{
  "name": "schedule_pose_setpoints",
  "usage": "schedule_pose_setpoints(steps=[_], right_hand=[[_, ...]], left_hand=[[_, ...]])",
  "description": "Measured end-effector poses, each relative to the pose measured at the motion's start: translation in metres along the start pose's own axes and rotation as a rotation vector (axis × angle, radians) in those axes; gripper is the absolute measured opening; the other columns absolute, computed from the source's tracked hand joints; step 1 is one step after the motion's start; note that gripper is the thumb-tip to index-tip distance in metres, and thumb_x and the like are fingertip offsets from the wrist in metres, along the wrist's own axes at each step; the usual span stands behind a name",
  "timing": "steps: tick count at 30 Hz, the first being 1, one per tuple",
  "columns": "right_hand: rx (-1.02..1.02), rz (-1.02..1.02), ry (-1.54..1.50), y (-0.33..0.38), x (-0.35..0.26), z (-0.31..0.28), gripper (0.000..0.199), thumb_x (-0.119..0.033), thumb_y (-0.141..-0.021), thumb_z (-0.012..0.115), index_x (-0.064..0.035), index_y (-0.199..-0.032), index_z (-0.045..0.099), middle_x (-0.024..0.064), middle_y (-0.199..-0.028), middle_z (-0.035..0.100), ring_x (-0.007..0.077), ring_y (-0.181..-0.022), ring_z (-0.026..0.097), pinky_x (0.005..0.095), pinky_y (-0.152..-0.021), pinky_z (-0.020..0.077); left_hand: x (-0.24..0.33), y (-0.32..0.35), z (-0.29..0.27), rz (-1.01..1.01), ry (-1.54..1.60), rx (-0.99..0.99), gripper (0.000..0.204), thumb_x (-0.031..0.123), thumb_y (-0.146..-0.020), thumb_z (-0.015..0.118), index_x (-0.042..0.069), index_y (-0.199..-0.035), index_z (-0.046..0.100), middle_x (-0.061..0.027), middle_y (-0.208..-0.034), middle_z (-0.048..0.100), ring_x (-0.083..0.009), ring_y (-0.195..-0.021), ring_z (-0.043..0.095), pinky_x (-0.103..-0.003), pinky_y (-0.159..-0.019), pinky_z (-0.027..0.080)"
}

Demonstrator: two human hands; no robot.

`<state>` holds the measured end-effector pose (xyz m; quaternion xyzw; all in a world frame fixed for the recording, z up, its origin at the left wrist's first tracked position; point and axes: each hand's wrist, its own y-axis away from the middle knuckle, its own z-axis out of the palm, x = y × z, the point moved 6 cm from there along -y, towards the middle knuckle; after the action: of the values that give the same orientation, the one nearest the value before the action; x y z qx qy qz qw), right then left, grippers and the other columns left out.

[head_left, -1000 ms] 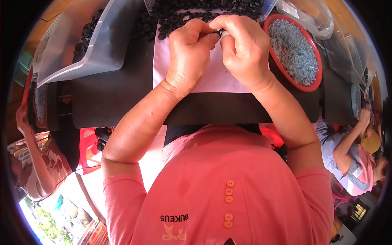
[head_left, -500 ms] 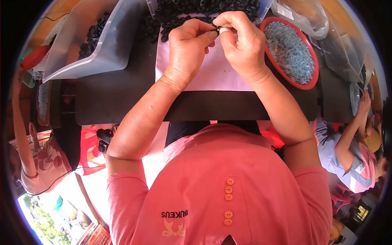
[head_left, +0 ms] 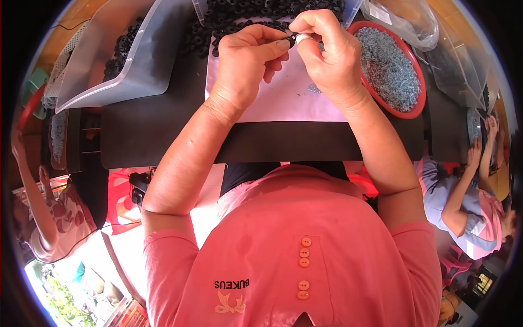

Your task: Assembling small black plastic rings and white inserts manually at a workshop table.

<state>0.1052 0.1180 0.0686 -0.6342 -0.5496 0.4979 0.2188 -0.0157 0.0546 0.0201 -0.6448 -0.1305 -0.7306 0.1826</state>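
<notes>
My left hand (head_left: pixel 245 60) pinches a small black part (head_left: pixel 293 40) between thumb and fingertips, over the pale pink sheet (head_left: pixel 283 106). Closed right against it is my right hand (head_left: pixel 333 62), its fingertips meeting the part's edge. A white wrapping (head_left: pixel 303 37) covers one of its digits. Whatever the right fingertips grip is too small and too hidden to name. Beyond both hands lies a heap of similar black ring-like parts (head_left: pixel 245 12). A few bluish see-through bits (head_left: pixel 314 88) lie on the sheet beside my right hand.
At the right stands a red oval basin (head_left: pixel 421 98) full of small bluish see-through pieces (head_left: pixel 389 68). A translucent bin (head_left: pixel 147 82) with black parts is at the left. A plastic bag (head_left: pixel 414 27) lies at the far right. Other people (head_left: pixel 468 201) sit on both sides.
Both hands stay together, shifted slightly, and the black part shows more plainly between them. Bluish bits on the sheet have come into sight beside my right hand. The neighbours' arms have moved.
</notes>
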Motion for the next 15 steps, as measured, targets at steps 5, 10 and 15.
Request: schedule_pose_setpoints(steps=[5, 10, 15], right_hand=[[-0.034, -0.035, 0.015, -0.0022, -0.0046, 0.0024, 0.027, 0.015, -0.075, 0.054, -0.0023, -0.096, 0.059, 0.0047, -0.084, 0.066, 0.0124, -0.069, 0.064, 0.0239, -0.063, 0.0527], [-0.038, -0.102, 0.119, 0.0019, -0.0061, 0.0064, 0.028, 0.016, -0.073, 0.053, -0.0018, -0.093, 0.058, 0.0068, -0.08, 0.065, 0.0165, -0.066, 0.064, 0.026, -0.061, 0.0523], [0.069, -0.134, 0.095, 0.0022, -0.0079, 0.0076, 0.03, 0.011, -0.062, 0.057, -0.0097, -0.084, 0.057, 0.0017, -0.072, 0.061, 0.024, -0.064, 0.06, 0.037, -0.059, 0.0474]], left_hand=[[0.0005, 0.0008, -0.004, -0.019, -0.008, 0.013, 0.012, 0.006, -0.089, 0.065, -0.004, -0.096, 0.065, -0.006, -0.072, 0.063, -0.0092, -0.056, 0.053, -0.021, -0.047, 0.039], [0.0021, 0.0047, -0.0023, 0.012, -0.065, 0.06, 0.011, 0.006, -0.088, 0.067, -0.002, -0.095, 0.066, -0.0042, -0.072, 0.063, -0.0074, -0.056, 0.052, -0.021, -0.047, 0.038], [0.0026, 0.0077, -0.001, 0.064, -0.067, 0.107, 0.008, 0.002, -0.083, 0.069, -0.002, -0.089, 0.065, -0.0041, -0.071, 0.064, -0.0078, -0.063, 0.057, -0.021, -0.055, 0.046]])
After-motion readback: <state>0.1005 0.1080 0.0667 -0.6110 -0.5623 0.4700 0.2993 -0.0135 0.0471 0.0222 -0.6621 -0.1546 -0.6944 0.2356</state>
